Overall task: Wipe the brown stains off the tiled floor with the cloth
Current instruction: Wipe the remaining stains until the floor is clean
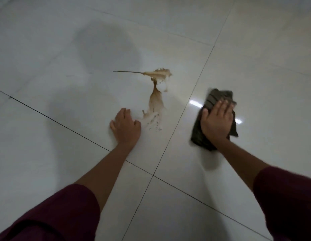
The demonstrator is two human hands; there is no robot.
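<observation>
Apparently between strokes, we pressed the dark cloth [212,100] flat under our right hand [216,120], left hand [126,126] braced flat-fingered, the brown stains [155,103] unwiped, needing a leftward sweep.

The right hand [216,121] hides the cloth's [213,98] blurred middle.

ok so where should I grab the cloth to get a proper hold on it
Probably the far bunched edge of the cloth, from above: it lies flat under the right hand, whose fingertips already reach that edge, so curling them there would gather the folds.
</observation>
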